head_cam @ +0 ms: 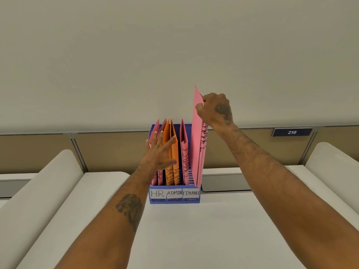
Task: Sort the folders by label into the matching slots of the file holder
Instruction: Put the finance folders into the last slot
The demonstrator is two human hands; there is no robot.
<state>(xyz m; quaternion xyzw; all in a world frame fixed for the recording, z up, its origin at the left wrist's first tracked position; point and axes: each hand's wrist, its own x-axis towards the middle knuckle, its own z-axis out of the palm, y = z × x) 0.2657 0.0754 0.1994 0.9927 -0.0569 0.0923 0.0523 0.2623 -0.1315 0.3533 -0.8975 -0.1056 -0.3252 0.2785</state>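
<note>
1. Folder [196, 136], pink, hangs upright below the right hand [213, 109], which pinches its top edge with curled fingers. Its lower end meets the holder [174, 199] at the FINANCE slot.
2. The left hand [160, 152], fingers spread and straight, presses on the orange folders [167, 136] in the ADMIN slot.
3. More pink folders [155, 131] stand just left of the left hand, in the HR slot. Another pink folder [183, 152] stands between the two hands, in FINANCE.
4. The holder sits on the white table [194, 239], below both hands.
</note>
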